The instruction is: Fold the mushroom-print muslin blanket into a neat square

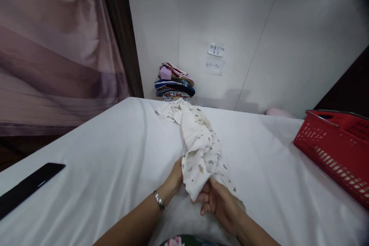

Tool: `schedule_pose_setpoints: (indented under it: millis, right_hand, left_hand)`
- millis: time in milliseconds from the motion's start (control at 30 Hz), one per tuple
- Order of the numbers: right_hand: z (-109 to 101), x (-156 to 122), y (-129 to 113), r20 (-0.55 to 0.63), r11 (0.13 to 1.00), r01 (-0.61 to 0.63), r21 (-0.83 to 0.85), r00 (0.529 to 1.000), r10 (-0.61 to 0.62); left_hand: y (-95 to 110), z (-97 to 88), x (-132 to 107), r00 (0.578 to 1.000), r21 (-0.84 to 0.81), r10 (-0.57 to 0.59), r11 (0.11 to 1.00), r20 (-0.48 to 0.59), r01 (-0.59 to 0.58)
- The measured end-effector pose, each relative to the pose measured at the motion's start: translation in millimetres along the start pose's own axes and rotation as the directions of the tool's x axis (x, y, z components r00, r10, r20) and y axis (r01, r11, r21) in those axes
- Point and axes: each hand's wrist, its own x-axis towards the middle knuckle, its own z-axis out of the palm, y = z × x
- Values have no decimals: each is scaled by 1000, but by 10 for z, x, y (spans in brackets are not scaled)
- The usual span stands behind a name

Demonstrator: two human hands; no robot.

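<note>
A white garment (198,138) with small dark prints lies crumpled and stretched lengthwise over the white-covered bed, its near end lifted off the sheet. My left hand (175,177) grips the left edge of that near end, most of its fingers hidden behind the cloth. On the other side, my right hand (221,201) pinches the lower edge, with the thumb at the fabric and the other fingers curled beneath. The garment's far end rests flat near the back edge, and its exact kind cannot be made out.
A stack of folded clothes (175,82) stands at the back against the wall. To the right is a red plastic basket (331,142) with a metal handle. A flat black object (31,186) lies at the left. Pink curtains (57,54) hang on the left side.
</note>
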Motion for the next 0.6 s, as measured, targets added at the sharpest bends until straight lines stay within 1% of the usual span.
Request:
schedule_pose_setpoints:
  millis: [67,100,133,200,233,267,300,367,400,433,500,533,600]
  right_hand:
    - [-68,-126,12,-55,998,-63,-17,997,62]
    - [-114,-195,6,-78,995,-93,-38,993,90]
    - [-161,-264,-11,-86,991,-119,-67,990,113]
    - [-236,-384,-84,-63,977,-149,-155,988,141]
    - [-256,-426,-134,-52,966,-143,-213,989,135]
    - [-262,-450,-189,-58,954,-115,-278,993,103]
    - [-255,-454,-242,-85,937,-70,-342,995,43]
    - [-208,-399,-320,-167,895,14,-446,981,-98]
    - [-176,-344,-336,-198,880,30,-475,970,-140]
    - [-142,-274,-332,-213,873,32,-487,965,-154]
    - [-87,-112,-272,-196,873,19,-487,972,-131]
    - [-72,-29,-222,-180,874,18,-486,976,-120]
    - [-73,120,-107,-177,876,37,-481,975,-138]
  left_hand:
    - [37,-24,18,990,50,36,998,-136,-30]
    - [64,-45,13,984,54,53,998,-170,-44]
    - [97,-65,-5,983,36,61,998,-172,-56]
    - [179,-83,-78,992,-55,62,996,-106,-69]
    - [226,-77,-127,996,-111,57,992,-70,-65]
    - [274,-58,-180,998,-166,53,984,-37,-59]
    - [320,-28,-232,999,-210,53,976,-10,-54]
    - [385,60,-326,998,-255,61,966,23,-53]
    - [396,113,-365,997,-265,68,962,35,-56]
    - [389,166,-398,996,-276,74,959,46,-59]
    - [320,257,-447,994,-291,63,956,89,-35]
    - [267,284,-462,992,-294,43,956,122,-5]
    - [155,287,-470,985,-304,-14,950,173,67]
